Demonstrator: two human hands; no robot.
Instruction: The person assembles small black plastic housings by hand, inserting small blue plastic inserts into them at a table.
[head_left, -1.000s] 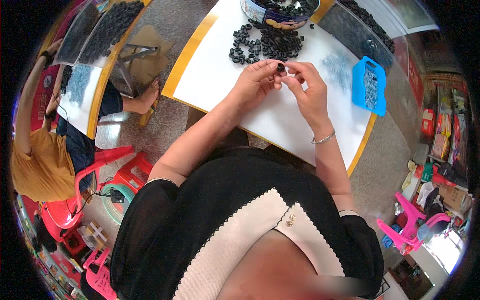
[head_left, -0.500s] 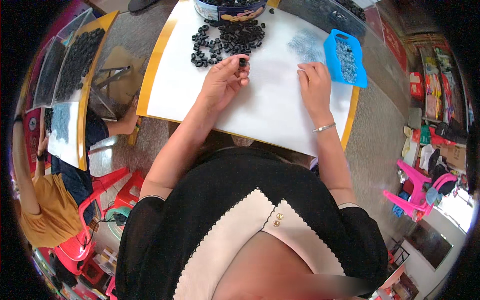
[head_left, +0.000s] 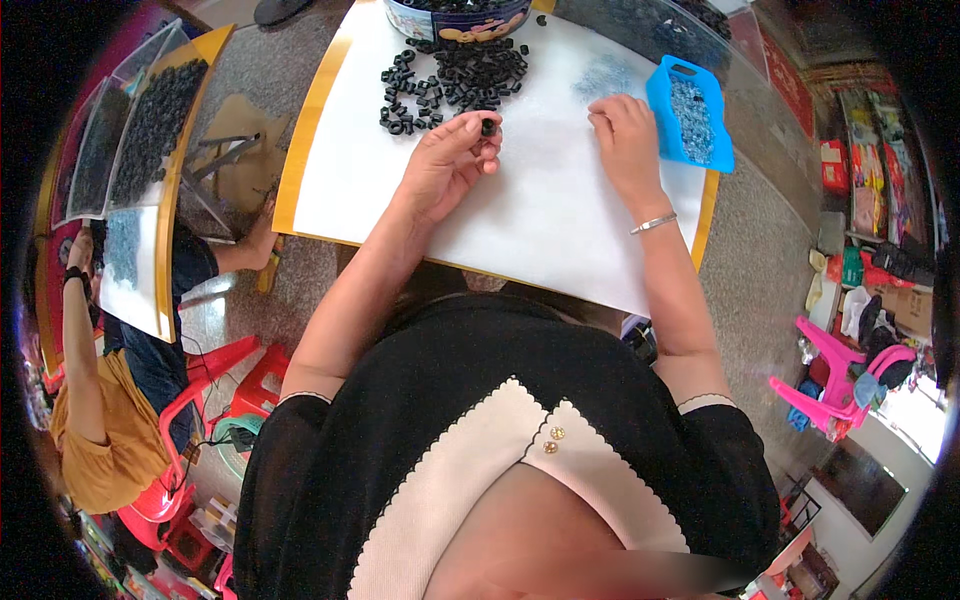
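Observation:
A small black cylindrical plastic part (head_left: 488,128) with a hole in its end is pinched between the thumb and fingers of my left hand (head_left: 445,165), above the white tabletop (head_left: 500,215). Beyond that hand lies a loose pile of similar black parts (head_left: 480,75). My right hand (head_left: 628,145) is at the near edge of a scatter of tiny clear bluish pieces (head_left: 603,76), its fingers bent and drawn together. Whatever its fingertips hold is too small to make out. To the right of it stands a blue plastic basket (head_left: 722,155) with more clear pieces inside.
A round tub (head_left: 460,22) of black parts stands at the table's far edge. Clear bins (head_left: 650,45) stand beyond the far right edge. On the left, a co-worker in a mustard top (head_left: 115,430) sits at another table (head_left: 145,290) with similar parts.
My right hand has moved away from me to the clear pieces, its fingers curling. My left hand has barely moved and keeps the black part. The co-worker's arm has shifted.

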